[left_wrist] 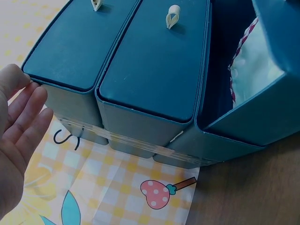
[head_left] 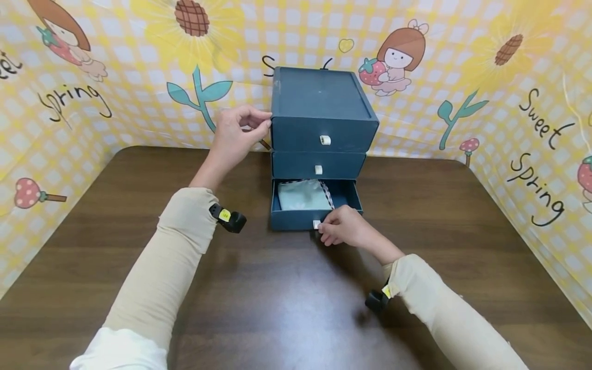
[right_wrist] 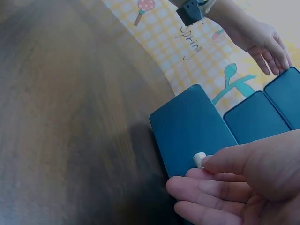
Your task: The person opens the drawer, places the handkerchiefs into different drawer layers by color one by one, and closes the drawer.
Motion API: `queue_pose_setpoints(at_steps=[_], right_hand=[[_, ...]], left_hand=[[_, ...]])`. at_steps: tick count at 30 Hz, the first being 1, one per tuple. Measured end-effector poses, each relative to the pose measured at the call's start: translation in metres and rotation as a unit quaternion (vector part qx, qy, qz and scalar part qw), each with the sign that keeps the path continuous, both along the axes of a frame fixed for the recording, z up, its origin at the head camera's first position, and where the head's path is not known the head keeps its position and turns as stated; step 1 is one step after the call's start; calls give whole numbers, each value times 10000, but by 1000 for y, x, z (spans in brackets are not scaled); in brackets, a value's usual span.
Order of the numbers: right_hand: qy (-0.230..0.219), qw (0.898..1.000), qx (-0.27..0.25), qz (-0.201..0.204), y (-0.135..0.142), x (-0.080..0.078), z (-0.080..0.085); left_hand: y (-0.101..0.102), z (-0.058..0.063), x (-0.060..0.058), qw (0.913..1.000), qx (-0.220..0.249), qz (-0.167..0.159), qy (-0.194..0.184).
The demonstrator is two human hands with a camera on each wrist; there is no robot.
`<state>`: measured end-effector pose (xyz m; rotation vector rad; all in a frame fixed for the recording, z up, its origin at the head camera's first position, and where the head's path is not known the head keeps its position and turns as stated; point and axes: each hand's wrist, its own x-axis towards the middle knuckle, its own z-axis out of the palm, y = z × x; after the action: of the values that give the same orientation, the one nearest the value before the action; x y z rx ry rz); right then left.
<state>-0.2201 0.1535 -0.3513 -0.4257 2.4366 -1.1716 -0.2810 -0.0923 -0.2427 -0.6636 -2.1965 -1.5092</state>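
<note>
A dark blue three-drawer cabinet stands at the back of the table. Its bottom drawer is pulled out, and a folded pale mint cloth with a braided dark-and-white edge lies inside. My right hand pinches the small white pull tab on that drawer between thumb and forefinger, the other fingers loosely bent below. At the cabinet's upper left front corner, my left hand touches the edge with its thumb and fingertips. In the left wrist view its other fingers extend along the side.
The upper drawer and middle drawer are closed, each with a white tab. Clear tape runs across the cabinet's side. A yellow checked cloth backdrop surrounds the brown wooden table at the back and sides.
</note>
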Motion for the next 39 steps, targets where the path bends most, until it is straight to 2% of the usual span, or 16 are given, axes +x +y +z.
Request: queue_pose_setpoints(at_steps=[5, 12, 19, 39], right_hand=[[-104, 9999, -21, -62, -2, -10, 1], [-226, 9995, 203, -39, 0, -24, 8], [-185, 9994, 294, -1, -2, -34, 8], [-205, 9994, 188, -225, -8, -64, 3]], left_hand=[[-2, 1, -2, 10000, 11, 18, -91], [1, 5, -7, 9999, 33, -48, -94], [0, 3, -5, 10000, -24, -70, 27], [-5, 0, -2, 9999, -93, -49, -37]])
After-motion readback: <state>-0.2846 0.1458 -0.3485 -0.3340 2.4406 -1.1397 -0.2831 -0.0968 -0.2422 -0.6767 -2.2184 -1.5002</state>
